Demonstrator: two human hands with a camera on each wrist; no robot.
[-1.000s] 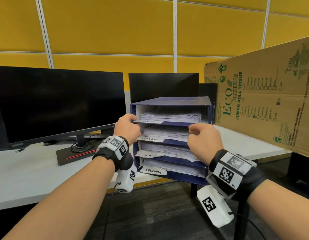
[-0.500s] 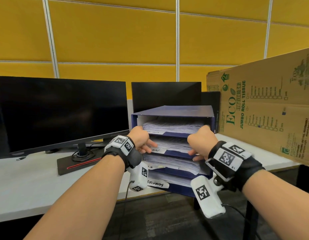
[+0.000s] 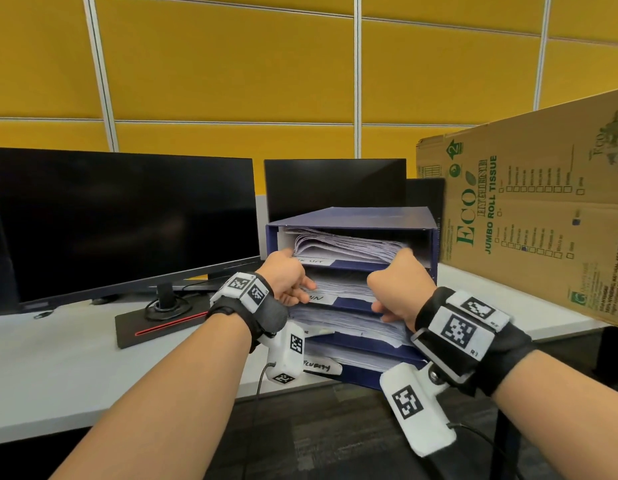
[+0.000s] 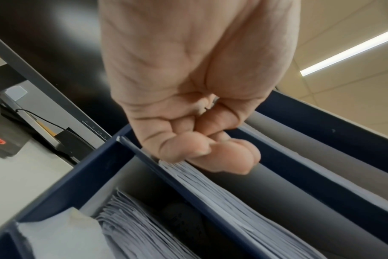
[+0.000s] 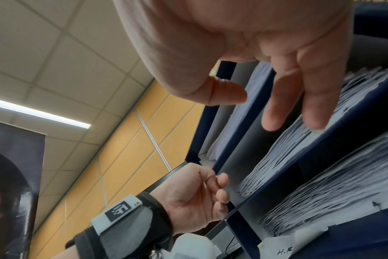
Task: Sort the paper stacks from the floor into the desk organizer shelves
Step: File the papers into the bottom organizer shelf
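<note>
The blue desk organizer (image 3: 352,216) stands on the white desk, with a paper stack on each of its shelves. My left hand (image 3: 293,284) is at the left front of the second shelf. Its fingers are curled, hold nothing, and its fingertips (image 4: 222,157) rest against the edge of that paper stack (image 4: 222,198). My right hand (image 3: 397,289) is at the right front of the same shelf. Its fingers (image 5: 284,105) are relaxed and fairly straight, touching the paper edges (image 5: 310,157). The top shelf stack (image 3: 345,245) curls upward at its left end.
Handwritten labels (image 3: 318,298) mark the shelf fronts. A black monitor (image 3: 120,220) on a stand (image 3: 162,323) fills the desk's left side, and a second monitor (image 3: 335,185) sits behind the organizer. A large cardboard box (image 3: 525,230) leans close on the right. Dark floor lies below the desk edge (image 3: 127,403).
Both hands have come together at the second shelf, the right one rising from the shelf below. The top stack's left end now curls up.
</note>
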